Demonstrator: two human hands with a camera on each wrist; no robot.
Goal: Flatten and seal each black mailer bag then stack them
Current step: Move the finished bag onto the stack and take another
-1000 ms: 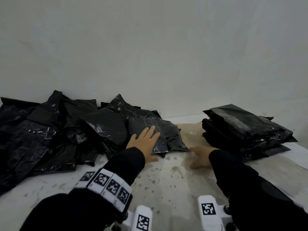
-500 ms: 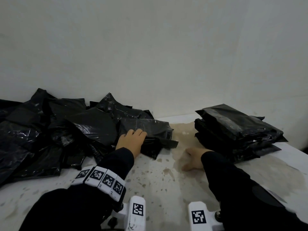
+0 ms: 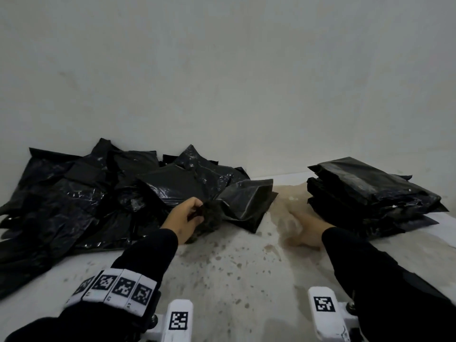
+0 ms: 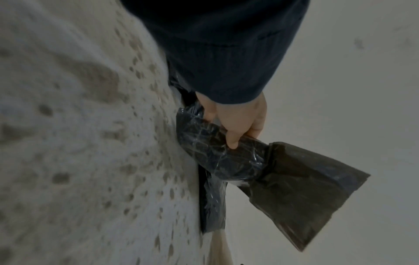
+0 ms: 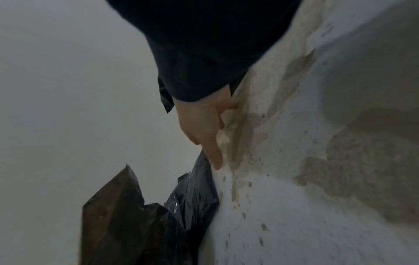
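Observation:
My left hand (image 3: 191, 214) grips one black mailer bag (image 3: 244, 203) by its bunched end, at the right edge of a loose pile of black mailer bags (image 3: 74, 201). In the left wrist view the hand (image 4: 235, 123) has its fingers curled round the crumpled part of the bag (image 4: 294, 188), whose flap hangs free above the table. My right hand (image 3: 299, 227) rests flat on the table, fingers stretched out and holding nothing; the right wrist view shows the hand (image 5: 204, 129) lying against the surface. A stack of flattened black bags (image 3: 370, 193) sits just right of it.
The table (image 3: 234, 267) is pale with brown stains between my hands. A plain white wall (image 3: 222, 82) stands right behind the pile and the stack. The lifted bag (image 5: 122, 215) also appears low in the right wrist view.
My left hand went from lying flat on the bag to gripping its end and lifting it off the pile. The right hand stayed on the table.

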